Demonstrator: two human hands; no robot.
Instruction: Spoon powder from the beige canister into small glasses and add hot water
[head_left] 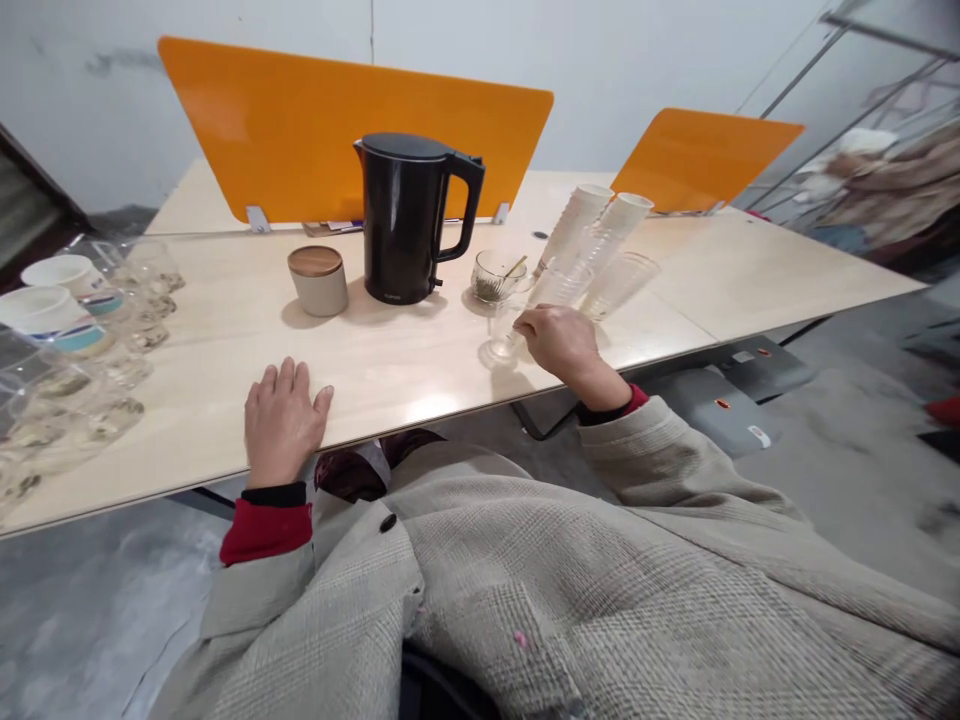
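My left hand lies flat on the pale wooden table near its front edge, fingers stretched out, holding nothing. My right hand is curled around a small clear plastic cup standing upright on the table. Just behind it is a small glass bowl with dark tea leaves and a spoon in it. A black electric kettle stands in the middle of the table. A white jar with a wooden lid is to the kettle's left.
Two stacks of clear and white cups lie on their sides right of the bowl. Several filled clear cups and two paper cups crowd the left edge. Orange dividers stand behind the kettle. A metal rack stands at far right.
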